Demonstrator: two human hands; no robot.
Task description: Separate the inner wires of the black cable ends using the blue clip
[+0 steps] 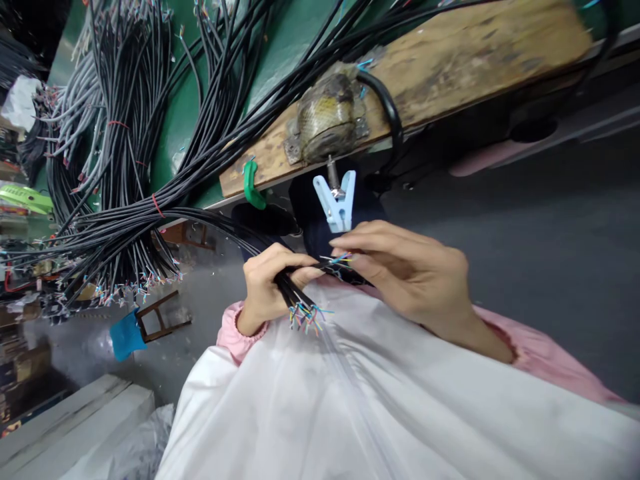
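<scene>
My left hand (273,280) is closed round a bundle of black cables (291,291). Their stripped ends, with thin coloured wires (307,313), stick out below the fingers. One cable is pinched apart from the others, between thumb and forefinger, pointing right. At its tip, fine coloured wires (341,259) lie between the thumb and fingers of my right hand (413,273), which is closed on them. Just above, a light blue clothes peg (336,201) is fixed to the shaft of a small motor-like unit (327,119) wrapped in yellowish tape.
The motor-like unit sits on a worn wooden board (465,60) at the edge of a green table (273,57). Large bundles of black cables (127,87) and grey cables (80,107) lie on the left. A green clip (254,185) grips the board. A blue stool (127,333) stands lower left.
</scene>
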